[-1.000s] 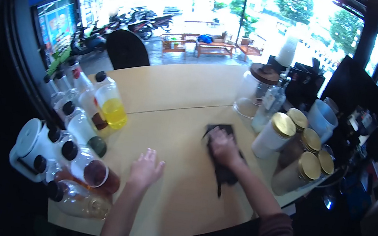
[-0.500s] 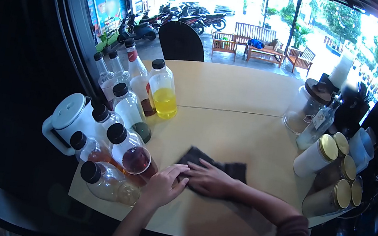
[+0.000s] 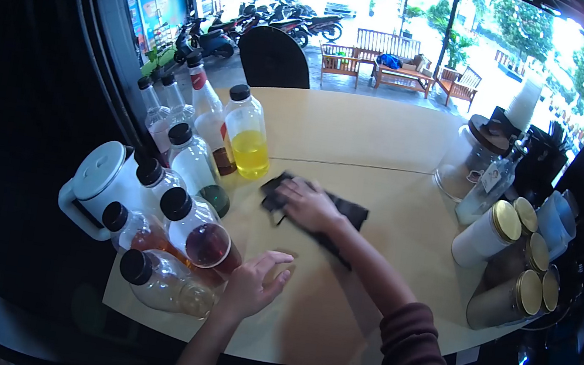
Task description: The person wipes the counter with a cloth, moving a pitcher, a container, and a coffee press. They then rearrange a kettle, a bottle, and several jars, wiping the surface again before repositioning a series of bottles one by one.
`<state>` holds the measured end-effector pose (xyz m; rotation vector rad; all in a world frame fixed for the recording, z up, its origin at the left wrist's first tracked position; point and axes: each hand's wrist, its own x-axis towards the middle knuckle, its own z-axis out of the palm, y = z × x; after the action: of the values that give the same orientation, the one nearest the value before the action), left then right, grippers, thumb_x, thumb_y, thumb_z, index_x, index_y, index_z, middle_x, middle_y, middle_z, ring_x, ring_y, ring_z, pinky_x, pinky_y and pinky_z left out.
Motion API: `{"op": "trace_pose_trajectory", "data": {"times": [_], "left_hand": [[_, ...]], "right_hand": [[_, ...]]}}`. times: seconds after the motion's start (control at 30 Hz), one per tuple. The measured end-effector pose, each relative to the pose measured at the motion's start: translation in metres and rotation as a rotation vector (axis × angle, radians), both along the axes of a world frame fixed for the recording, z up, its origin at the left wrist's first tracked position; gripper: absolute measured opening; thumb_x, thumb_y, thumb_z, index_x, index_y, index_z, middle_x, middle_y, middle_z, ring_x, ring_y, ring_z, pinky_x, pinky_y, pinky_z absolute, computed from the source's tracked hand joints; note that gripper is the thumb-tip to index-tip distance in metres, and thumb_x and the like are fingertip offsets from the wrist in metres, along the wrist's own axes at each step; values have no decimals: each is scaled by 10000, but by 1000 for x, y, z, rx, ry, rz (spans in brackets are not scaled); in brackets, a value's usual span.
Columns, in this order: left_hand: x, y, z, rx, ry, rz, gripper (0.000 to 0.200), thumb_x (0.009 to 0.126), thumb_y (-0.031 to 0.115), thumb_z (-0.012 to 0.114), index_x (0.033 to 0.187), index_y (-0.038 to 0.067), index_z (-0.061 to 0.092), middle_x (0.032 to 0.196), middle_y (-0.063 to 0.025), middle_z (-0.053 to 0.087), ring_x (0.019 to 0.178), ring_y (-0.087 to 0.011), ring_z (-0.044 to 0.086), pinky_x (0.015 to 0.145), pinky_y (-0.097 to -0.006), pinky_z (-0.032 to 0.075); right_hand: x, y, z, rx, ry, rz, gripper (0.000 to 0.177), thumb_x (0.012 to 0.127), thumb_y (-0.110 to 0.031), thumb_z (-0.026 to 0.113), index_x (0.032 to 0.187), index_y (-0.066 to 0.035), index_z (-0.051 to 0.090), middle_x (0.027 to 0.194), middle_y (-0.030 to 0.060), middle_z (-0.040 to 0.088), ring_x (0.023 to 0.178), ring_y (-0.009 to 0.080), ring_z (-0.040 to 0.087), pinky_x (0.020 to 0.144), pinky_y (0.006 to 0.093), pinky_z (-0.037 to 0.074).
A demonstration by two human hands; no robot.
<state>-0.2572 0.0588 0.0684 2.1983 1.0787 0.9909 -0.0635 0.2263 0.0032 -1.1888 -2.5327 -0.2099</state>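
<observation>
My right hand (image 3: pixel 307 205) is pressed down on a dark cloth (image 3: pixel 342 210) near the middle of the pale wooden tabletop (image 3: pixel 388 133), with its fingers over the cloth's left part. The cloth is bunched at the left and spreads out to the right under my wrist. My left hand (image 3: pixel 257 284) hovers or rests near the table's front, open, thumb and fingers apart, with nothing in it. Right beside it stands a bottle of dark red liquid (image 3: pixel 208 246). A bottle of yellow liquid (image 3: pixel 249 151) stands just beyond the cloth's left end.
Several black-capped bottles and a white jug (image 3: pixel 100 174) crowd the left side. Along the right stand gold-lidded jars (image 3: pixel 486 236), a glass bottle (image 3: pixel 489 184), a large lidded jar (image 3: pixel 461 161) and stacked cups (image 3: pixel 524 103). Behind the table is a black chair (image 3: pixel 275 57).
My right hand has slid away from me and slightly left, taking the cloth with it. The left hand has stayed nearly in place, and the two hands are now apart.
</observation>
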Motion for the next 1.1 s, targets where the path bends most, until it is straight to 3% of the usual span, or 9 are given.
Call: {"op": "trace_pose_trajectory", "data": {"times": [0.1,0.17,0.23,0.3,0.4,0.5,0.73,0.9,1.1], "left_hand": [[6,5,6,-51,-32,-1,255,853,147,611,1071,15,593,1046,-159,641,995,-306,626,835,-358,495],[9,9,-1,-33,-52,-5,260,857,153,606,1078,17,589,1049,-163,636,989,-303,625,825,-358,493],[10,14,-1,-13,-1,26,259,865,153,593,1084,14,585,1062,-176,629,1012,-323,613,853,-374,483],[13,19,0,-37,82,22,302,887,178,562,1132,0,556,1115,-197,602,1070,-345,577,908,-402,454],[15,27,-11,-56,183,120,440,898,278,531,1237,3,478,1230,-191,537,1160,-356,501,968,-424,413],[20,31,-20,57,144,150,443,892,260,543,1252,13,471,1256,-191,515,1190,-363,472,991,-440,387],[27,31,-16,47,128,98,413,870,180,565,1232,-1,483,1270,-190,509,1206,-357,467,1023,-413,361],[24,20,-7,59,171,115,409,873,234,571,1224,35,502,1265,-159,523,1196,-356,475,1001,-437,379],[35,-7,-4,41,136,111,391,874,219,567,1214,33,511,1234,-161,540,1171,-339,498,990,-423,393]], "right_hand": [[-6,-73,6,-71,140,391,415,870,-295,521,1227,-85,550,1352,77,478,1316,254,370,1042,486,291],[8,-131,16,-231,-25,481,427,884,-290,530,1273,-113,529,1391,104,440,1347,275,328,1084,534,238],[39,-177,28,-253,67,562,387,934,-297,488,1280,-131,532,1391,102,440,1340,271,347,1107,475,250],[77,-179,28,-306,79,482,398,934,-276,494,1305,-131,505,1387,96,446,1320,273,380,1105,451,263],[119,-143,19,-104,28,37,442,923,-260,502,1322,-72,471,1374,146,453,1296,287,409,1072,451,301],[74,-108,4,-15,-37,-116,506,920,-273,461,1308,50,437,1387,242,405,1298,385,378,1058,504,289],[-28,9,-12,-96,173,-339,529,934,-274,425,1337,66,383,1429,234,338,1351,389,280,1080,554,230],[59,64,-7,-182,204,-818,562,913,-226,385,1399,45,301,1471,183,307,1389,349,232,1118,490,206],[199,-3,7,-278,256,-1199,627,969,-353,292,1436,57,205,1535,184,149,1423,351,116,1144,468,113]]}}
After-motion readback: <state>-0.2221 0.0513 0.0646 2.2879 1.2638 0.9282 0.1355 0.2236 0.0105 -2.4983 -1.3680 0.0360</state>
